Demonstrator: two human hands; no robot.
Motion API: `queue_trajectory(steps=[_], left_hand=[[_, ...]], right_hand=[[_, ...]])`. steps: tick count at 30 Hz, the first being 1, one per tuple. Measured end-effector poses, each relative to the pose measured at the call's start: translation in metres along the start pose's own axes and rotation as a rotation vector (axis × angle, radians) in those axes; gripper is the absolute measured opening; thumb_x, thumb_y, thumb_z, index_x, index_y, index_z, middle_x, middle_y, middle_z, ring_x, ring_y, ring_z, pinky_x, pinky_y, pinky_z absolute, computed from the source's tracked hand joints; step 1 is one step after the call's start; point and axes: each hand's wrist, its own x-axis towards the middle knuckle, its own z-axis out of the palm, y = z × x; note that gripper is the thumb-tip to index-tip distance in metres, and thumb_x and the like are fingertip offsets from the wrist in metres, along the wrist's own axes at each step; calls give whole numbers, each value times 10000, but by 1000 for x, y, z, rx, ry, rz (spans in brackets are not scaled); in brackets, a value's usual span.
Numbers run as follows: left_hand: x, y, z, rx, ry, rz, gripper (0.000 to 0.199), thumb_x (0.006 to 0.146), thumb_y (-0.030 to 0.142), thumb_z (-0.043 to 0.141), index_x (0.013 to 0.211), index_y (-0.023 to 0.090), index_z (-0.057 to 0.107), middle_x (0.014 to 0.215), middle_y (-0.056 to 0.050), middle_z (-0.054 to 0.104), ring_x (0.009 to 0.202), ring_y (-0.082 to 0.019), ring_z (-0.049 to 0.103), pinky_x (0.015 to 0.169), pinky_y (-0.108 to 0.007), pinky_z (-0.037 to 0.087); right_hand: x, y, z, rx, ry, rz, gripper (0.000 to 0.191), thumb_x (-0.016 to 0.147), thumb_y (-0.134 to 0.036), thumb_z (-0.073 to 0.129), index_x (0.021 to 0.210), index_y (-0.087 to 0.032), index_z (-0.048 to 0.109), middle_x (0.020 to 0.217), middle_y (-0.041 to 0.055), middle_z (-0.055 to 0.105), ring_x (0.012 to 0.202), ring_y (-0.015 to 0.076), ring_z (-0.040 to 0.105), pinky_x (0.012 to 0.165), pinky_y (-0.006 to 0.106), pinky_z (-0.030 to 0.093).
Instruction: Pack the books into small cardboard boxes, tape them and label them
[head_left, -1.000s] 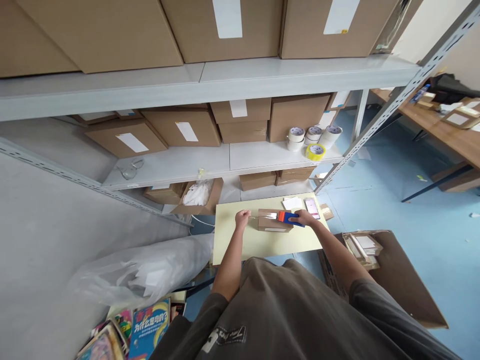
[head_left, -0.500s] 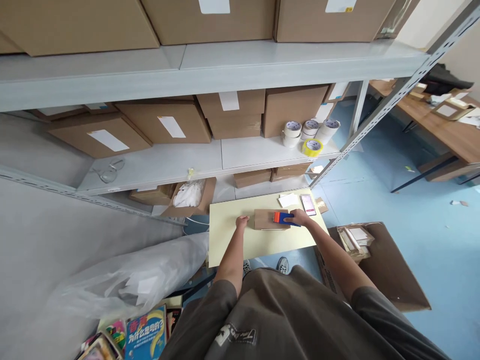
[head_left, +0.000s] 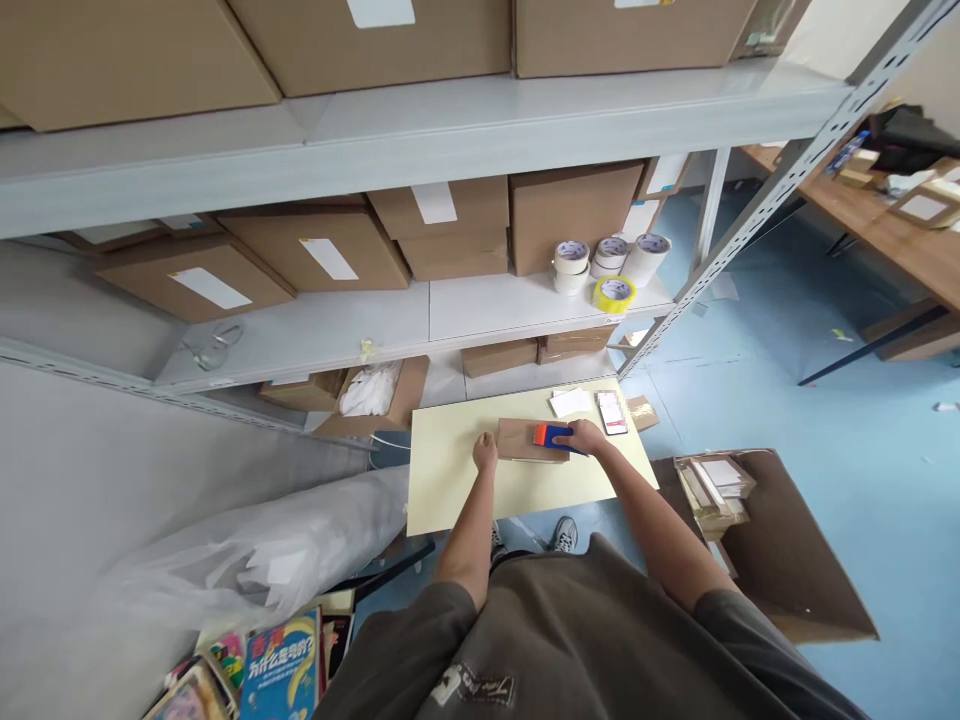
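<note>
A small brown cardboard box (head_left: 517, 440) lies lengthwise on the pale yellow table (head_left: 442, 490). My right hand (head_left: 585, 438) grips a blue tape dispenser (head_left: 556, 437) with an orange front end, which rests over the right part of the box top. At the box's left end is my left hand (head_left: 486, 452), its fingers closed and close against the cardboard; whether a tape end is between them is too small to tell. White paper slips (head_left: 570, 402) and a phone (head_left: 611, 411) lie behind the box to the right.
Shelving (head_left: 337, 320) with cartons rises behind the table. Tape rolls (head_left: 571, 268) and a yellow tape roll (head_left: 614, 293) stand on it. An open carton (head_left: 817, 545) with packets is on the floor at right. Clear plastic wrap (head_left: 322, 545) and books (head_left: 281, 660) lie at left.
My left hand has come up against the box's left end, where a small gap showed before. The dispenser stays over the box in my right hand. The whole view has shifted slightly.
</note>
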Motion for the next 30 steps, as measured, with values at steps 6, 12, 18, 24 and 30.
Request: queue_trajectory(steps=[6, 12, 18, 24, 30], left_hand=[[-17, 20, 14, -41, -133, 83, 516, 1007, 558, 595, 1402, 230, 641, 1370, -97, 738, 1268, -260, 689, 1040, -326, 526], [-41, 22, 41, 48, -115, 80, 543, 1037, 560, 549, 1444, 205, 597, 1370, -114, 734, 1267, -259, 694, 1029, -324, 531], [-57, 27, 62, 128, -127, 97, 543, 1046, 558, 510, 1455, 209, 585, 1343, -122, 745, 1222, -281, 714, 966, -328, 551], [-51, 33, 58, 132, -176, 132, 501, 1041, 523, 516, 1403, 190, 608, 1281, -149, 761, 1211, -317, 712, 975, -363, 538], [-31, 21, 34, 22, -255, 131, 476, 1024, 513, 571, 1354, 177, 644, 1324, -163, 745, 1254, -312, 690, 1016, -361, 532]], right_hand=[[-2, 7, -2, 49, 24, -27, 499, 839, -660, 758, 1046, -208, 799, 1051, 107, 799, 928, 257, 740, 635, 269, 429], [-20, 27, -2, 34, 80, -11, 510, 834, -678, 768, 1055, -220, 808, 1073, 119, 803, 975, 268, 742, 687, 274, 459], [-27, 68, -12, 36, 28, 33, 555, 793, -702, 797, 994, -185, 807, 1007, 145, 803, 904, 275, 746, 680, 282, 473], [-48, 147, -39, -55, 78, 173, 568, 754, -716, 816, 943, -181, 806, 997, 144, 791, 895, 285, 729, 685, 290, 487], [-54, 136, -35, 76, 96, 143, 540, 717, -713, 841, 824, -187, 775, 864, 92, 767, 771, 227, 690, 636, 274, 459]])
